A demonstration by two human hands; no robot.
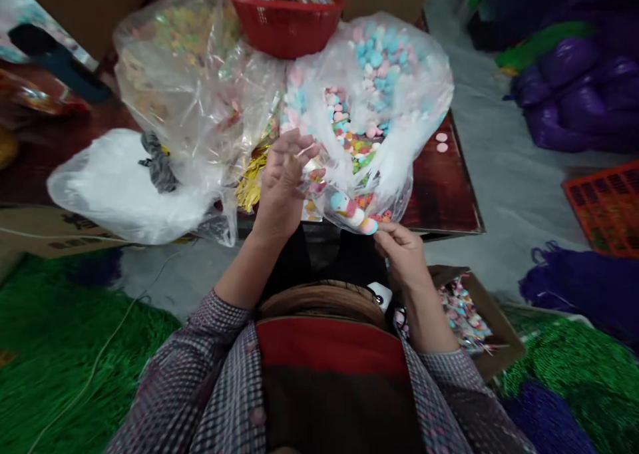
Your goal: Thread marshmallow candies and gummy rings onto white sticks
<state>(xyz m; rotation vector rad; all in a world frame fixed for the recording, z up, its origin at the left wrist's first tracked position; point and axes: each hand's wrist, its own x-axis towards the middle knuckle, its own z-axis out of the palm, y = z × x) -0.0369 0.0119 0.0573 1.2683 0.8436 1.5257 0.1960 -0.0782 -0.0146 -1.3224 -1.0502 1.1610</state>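
Note:
My right hand (399, 244) pinches the lower end of a row of round pastel candies (353, 214), pink, white, blue and yellow, slanting up to the left. My left hand (285, 178) is raised beside the row's upper end, its fingers apart and slightly curled; nothing is clearly held in it. Just beyond the hands, an open plastic bag (429, 101) holds pink and blue candies. Several brightly coloured pieces (362, 149) show between its folds. Gold twist ties (251, 182) lie left of my left hand.
A red basket (289, 24) stands at the back of the dark red table (444, 194). Clear bags (190, 74) and a white bag (130, 188) cover its left side. A cardboard box (504, 327) with wrapped pieces sits low right. Green netting (74, 347) lies at the left.

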